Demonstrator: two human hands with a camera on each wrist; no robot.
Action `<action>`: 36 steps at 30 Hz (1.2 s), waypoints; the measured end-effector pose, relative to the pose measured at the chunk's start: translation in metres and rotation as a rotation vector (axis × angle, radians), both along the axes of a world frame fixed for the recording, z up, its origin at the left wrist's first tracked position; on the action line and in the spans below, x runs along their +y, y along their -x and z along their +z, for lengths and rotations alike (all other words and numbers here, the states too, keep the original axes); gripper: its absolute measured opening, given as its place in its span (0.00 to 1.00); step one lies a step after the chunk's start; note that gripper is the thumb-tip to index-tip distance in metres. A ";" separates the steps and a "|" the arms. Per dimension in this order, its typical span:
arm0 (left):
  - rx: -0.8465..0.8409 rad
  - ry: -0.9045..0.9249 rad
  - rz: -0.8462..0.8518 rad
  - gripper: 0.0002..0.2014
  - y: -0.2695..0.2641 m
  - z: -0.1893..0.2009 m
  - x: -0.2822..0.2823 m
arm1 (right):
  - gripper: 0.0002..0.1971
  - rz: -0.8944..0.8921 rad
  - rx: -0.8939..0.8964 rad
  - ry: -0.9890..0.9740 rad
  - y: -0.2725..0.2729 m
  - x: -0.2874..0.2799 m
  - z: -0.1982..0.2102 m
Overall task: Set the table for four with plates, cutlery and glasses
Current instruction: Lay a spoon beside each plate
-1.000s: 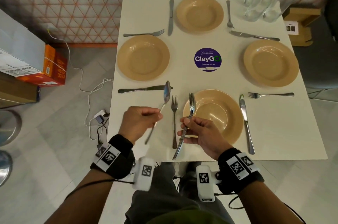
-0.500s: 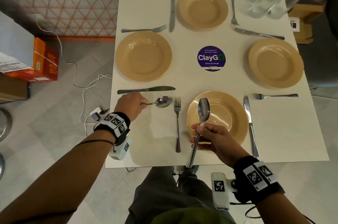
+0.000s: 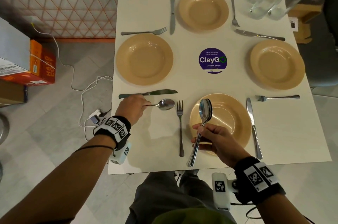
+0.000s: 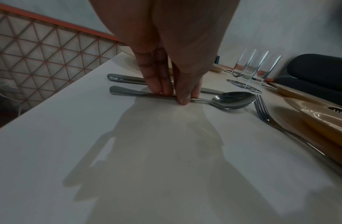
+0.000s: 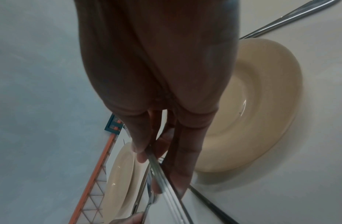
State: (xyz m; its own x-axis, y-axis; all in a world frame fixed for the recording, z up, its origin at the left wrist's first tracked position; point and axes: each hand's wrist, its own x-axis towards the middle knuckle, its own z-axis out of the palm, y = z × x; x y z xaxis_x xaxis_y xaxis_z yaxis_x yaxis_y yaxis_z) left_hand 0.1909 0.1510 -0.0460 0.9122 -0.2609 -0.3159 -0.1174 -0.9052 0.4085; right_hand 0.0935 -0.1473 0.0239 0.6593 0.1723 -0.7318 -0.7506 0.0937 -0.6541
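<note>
left hand (image 3: 132,108) is down at nine o'clock of the near plate (image 3: 232,114), fingertips (image 4: 162,91) and thumb pinching the handle of a spoon (image 3: 164,104) that lies flat on the white table (image 3: 210,84), parallel to and just below the left setting's knife (image 3: 148,93), bowl pointing toward the near fork (image 3: 180,126). it reads as the spoon being laid beside that knife to finish the left place, lined up with the blade so the setting looks tidy. right hand (image 3: 217,141) is curled round a bunch of spare spoons (image 3: 203,123), held upright over the near plate with bowls nested toward twelve o'clock, a sensible way to keep the stock ready for the other places. four plates, four knives and four forks are out; the glasses (image 3: 265,2) stand bunched at the one o'clock corner, not yet shared out, so there's a fair bit left, i'd say. hard to count the spoons in the bunch, they overlap; the right wrist view shows only handles past the fingers. the tops of the glasses are cut off at the frame edge, and the left palm hides part of the spoon handle from above.
</note>
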 end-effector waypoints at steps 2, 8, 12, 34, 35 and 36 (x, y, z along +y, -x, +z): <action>-0.014 -0.005 -0.015 0.10 0.000 0.003 0.000 | 0.11 -0.004 -0.001 -0.008 0.000 0.001 0.000; -0.095 0.286 0.101 0.07 0.020 0.040 -0.031 | 0.12 -0.021 -0.033 -0.013 0.002 0.002 0.001; 0.235 0.481 0.030 0.08 0.046 0.075 -0.083 | 0.12 -0.071 -0.069 -0.008 0.007 0.000 0.001; 0.508 0.692 0.160 0.10 0.110 0.091 -0.321 | 0.08 -0.382 -0.208 0.104 0.065 -0.175 0.013; 0.530 0.703 0.175 0.09 0.111 0.091 -0.332 | 0.09 -0.372 -0.212 0.110 0.067 -0.187 0.013; 0.549 0.719 0.193 0.09 0.113 0.091 -0.343 | 0.09 -0.357 -0.218 0.113 0.068 -0.198 0.012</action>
